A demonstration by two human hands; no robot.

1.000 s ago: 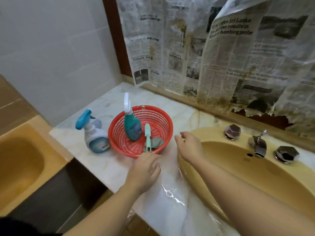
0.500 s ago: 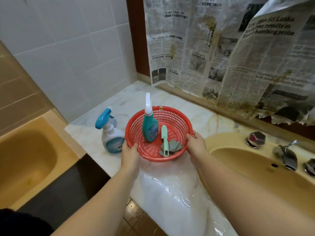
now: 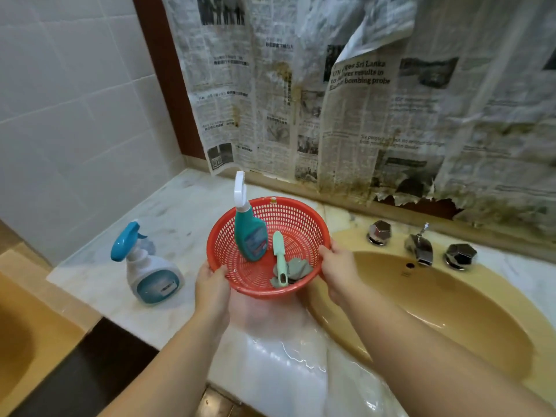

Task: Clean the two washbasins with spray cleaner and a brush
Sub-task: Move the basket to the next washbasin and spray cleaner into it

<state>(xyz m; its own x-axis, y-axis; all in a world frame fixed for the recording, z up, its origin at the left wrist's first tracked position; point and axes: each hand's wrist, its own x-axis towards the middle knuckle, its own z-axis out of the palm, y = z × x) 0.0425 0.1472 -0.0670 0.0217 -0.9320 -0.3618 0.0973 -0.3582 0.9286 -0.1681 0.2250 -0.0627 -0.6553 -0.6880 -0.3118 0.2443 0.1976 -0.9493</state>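
Note:
A red plastic basket is held just above the marble counter. My left hand grips its near left rim and my right hand grips its right rim. Inside leans a teal spray bottle with a white trigger head, beside a mint-green brush lying on a grey cloth. A white spray bottle with a blue trigger stands on the counter to the left. A yellow washbasin lies to the right, and a second yellow basin sits lower at far left.
Chrome tap with two faceted knobs stands behind the right basin. Stained, torn newspaper covers the back wall. The marble counter is wet near the front edge. White tiles line the left wall.
Both hands moved from the counter to the basket's rim, took hold and lifted it slightly toward me. The view shifted up and left.

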